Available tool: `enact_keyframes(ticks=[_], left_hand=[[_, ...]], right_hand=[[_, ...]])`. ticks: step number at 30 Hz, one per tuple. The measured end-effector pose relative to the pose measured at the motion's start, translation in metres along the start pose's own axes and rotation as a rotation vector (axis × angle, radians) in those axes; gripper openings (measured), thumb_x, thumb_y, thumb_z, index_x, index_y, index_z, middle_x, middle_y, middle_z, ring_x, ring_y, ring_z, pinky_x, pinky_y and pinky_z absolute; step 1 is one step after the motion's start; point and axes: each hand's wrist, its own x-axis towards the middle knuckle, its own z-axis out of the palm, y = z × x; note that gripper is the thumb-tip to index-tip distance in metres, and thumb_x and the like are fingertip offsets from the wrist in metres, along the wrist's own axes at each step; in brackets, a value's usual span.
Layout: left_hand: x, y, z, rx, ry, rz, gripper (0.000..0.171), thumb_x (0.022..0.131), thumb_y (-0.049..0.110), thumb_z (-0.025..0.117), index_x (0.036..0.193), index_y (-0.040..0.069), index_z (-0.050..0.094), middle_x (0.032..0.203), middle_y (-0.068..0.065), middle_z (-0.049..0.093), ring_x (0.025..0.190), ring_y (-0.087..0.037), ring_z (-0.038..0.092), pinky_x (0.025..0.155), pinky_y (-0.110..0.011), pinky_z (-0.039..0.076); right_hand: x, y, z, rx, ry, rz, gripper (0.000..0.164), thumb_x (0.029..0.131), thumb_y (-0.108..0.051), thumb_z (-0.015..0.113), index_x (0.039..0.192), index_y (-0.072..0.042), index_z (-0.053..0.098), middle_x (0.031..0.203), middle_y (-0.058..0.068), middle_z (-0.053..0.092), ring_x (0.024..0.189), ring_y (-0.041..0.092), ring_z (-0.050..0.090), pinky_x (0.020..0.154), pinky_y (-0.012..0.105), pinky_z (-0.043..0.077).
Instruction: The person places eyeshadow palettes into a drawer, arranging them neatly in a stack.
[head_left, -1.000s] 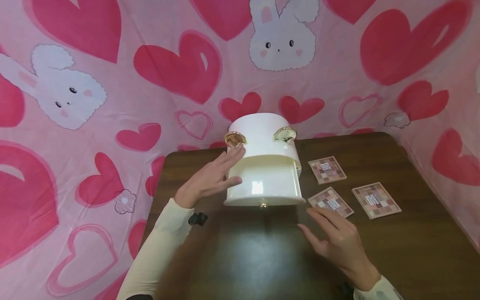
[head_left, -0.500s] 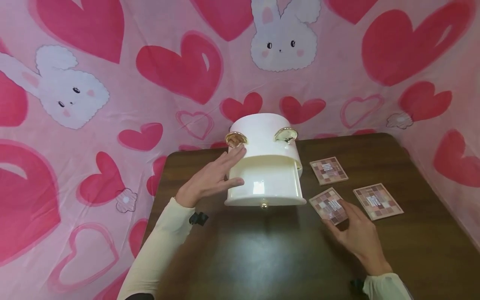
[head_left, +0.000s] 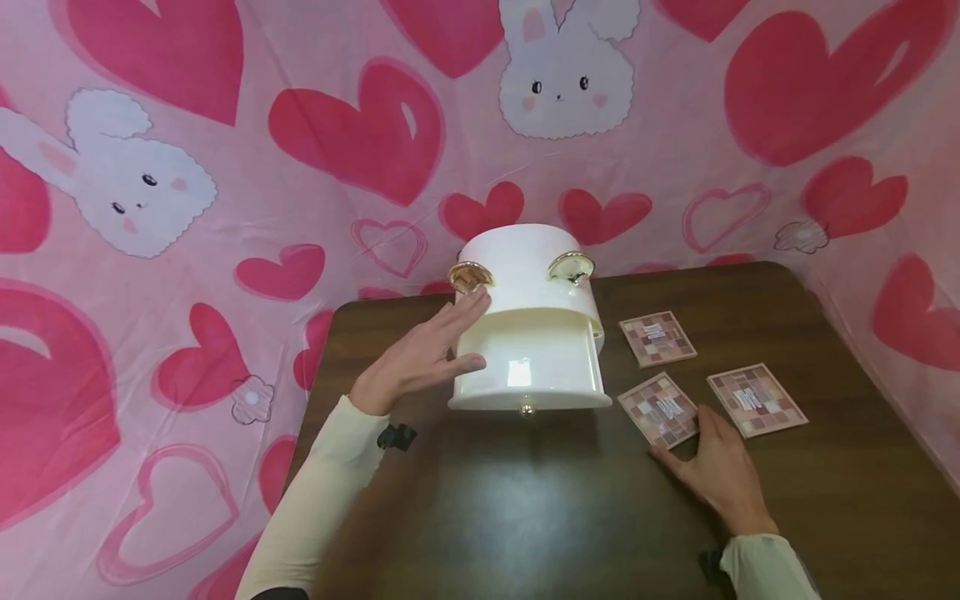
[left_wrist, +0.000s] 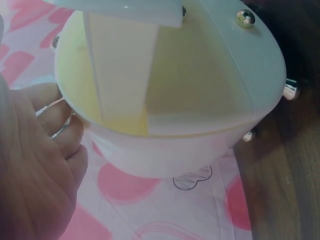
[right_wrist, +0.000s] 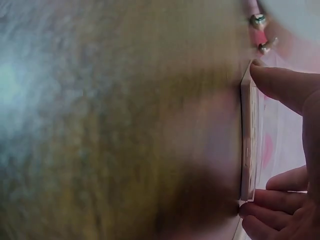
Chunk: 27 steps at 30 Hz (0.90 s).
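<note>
A white rounded storage box [head_left: 521, 250] with gold ear-like pieces stands on the table. Its drawer [head_left: 498, 382] is pulled out toward me, with a gold knob [head_left: 527, 410] at the front. My left hand [head_left: 420, 354] lies against the box's left side, fingers extended beside the left gold piece [head_left: 471, 275]; the left wrist view has its fingertips at the rim. To the right, my right hand [head_left: 723, 475] pinches an eyeshadow palette [head_left: 658, 408] by its edges. In the right wrist view the thumb sits at one end of the palette [right_wrist: 248, 140], the fingers at the other.
Two more checkered palettes lie on the dark wooden table [head_left: 525, 508]: one palette [head_left: 657, 338] behind the held one, another palette [head_left: 757, 400] to its right. A pink cloth with hearts and rabbits [head_left: 566, 92] hangs behind and around the table.
My right hand has moved right, from in front of the drawer's right corner to the nearest palette, and has taken its edges. The left hand has stayed at the box.
</note>
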Motion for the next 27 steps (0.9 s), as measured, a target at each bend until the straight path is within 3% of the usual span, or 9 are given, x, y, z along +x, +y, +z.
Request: enact_keyframes(ticks=[5,13,20,27], left_hand=[[-0.003,-0.001,0.000,-0.009,0.006,-0.001,0.090,0.095,0.072,0.044,0.163,0.021,0.016,0.168,0.006,0.009,0.151,-0.008,0.009,0.123,-0.039,0.011],[0.001,-0.001,0.004,-0.011,0.004,0.007,0.095,0.092,0.076,0.041,0.163,0.020,0.014,0.168,0.006,0.008,0.152,-0.009,0.007,0.123,-0.038,0.009],[0.003,0.000,0.005,-0.013,-0.003,0.026,0.093,0.094,0.076,0.037,0.163,0.017,0.015,0.168,0.003,0.009,0.152,-0.011,0.007,0.123,-0.038,0.009],[0.000,-0.001,0.004,-0.016,0.020,0.025,0.094,0.093,0.078,0.035,0.163,0.017,0.016,0.168,0.003,0.010,0.152,-0.013,0.009,0.123,-0.039,0.010]], right_hand=[[0.000,0.002,0.006,-0.008,0.006,-0.011,0.115,0.074,-0.059,0.083,0.141,0.022,0.036,0.138,0.042,0.040,0.125,0.058,0.038,0.099,0.070,0.034],[0.002,0.006,0.014,0.050,0.181,-0.057,0.101,0.058,-0.037,0.094,0.126,0.022,0.048,0.116,0.040,0.051,0.109,0.056,0.047,0.094,0.065,0.038],[-0.003,0.004,0.005,0.126,0.183,0.041,0.104,0.055,-0.033,0.093,0.130,0.020,0.043,0.118,0.040,0.049,0.112,0.056,0.040,0.097,0.063,0.031],[0.001,-0.002,-0.006,0.161,0.216,0.035,0.099,0.058,-0.032,0.093,0.128,0.019,0.044,0.116,0.035,0.049,0.112,0.051,0.039,0.096,0.062,0.030]])
